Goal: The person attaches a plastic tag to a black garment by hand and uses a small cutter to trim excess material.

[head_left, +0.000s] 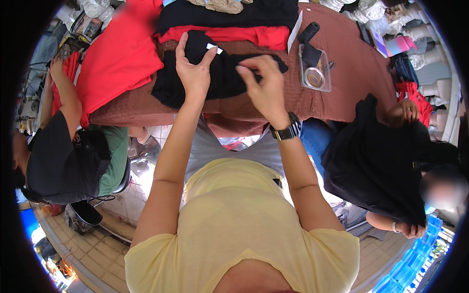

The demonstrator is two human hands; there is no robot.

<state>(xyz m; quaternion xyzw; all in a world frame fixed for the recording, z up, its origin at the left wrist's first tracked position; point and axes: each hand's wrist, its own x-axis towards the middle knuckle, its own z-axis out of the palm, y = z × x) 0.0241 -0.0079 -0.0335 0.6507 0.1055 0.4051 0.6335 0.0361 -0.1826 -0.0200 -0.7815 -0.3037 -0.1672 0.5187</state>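
Observation:
A folded black garment lies in front of me on the brown-covered table, with a small white label on its upper part. My left hand rests over its left side, index finger stretched out and thumb spread from it, the thumb tip at the label. Its other fingers are hidden. Over the garment's right part is my right hand, wearing a dark watch. Its thumb and index fingertips come close together in a pinch, slightly blurred; anything between them is too small to make out.
A clear plastic box with a dark spool and a round tin is at the right. Red cloth covers the table's left; more folded black cloth lies beyond. A person sits at left; another at right holds black cloth.

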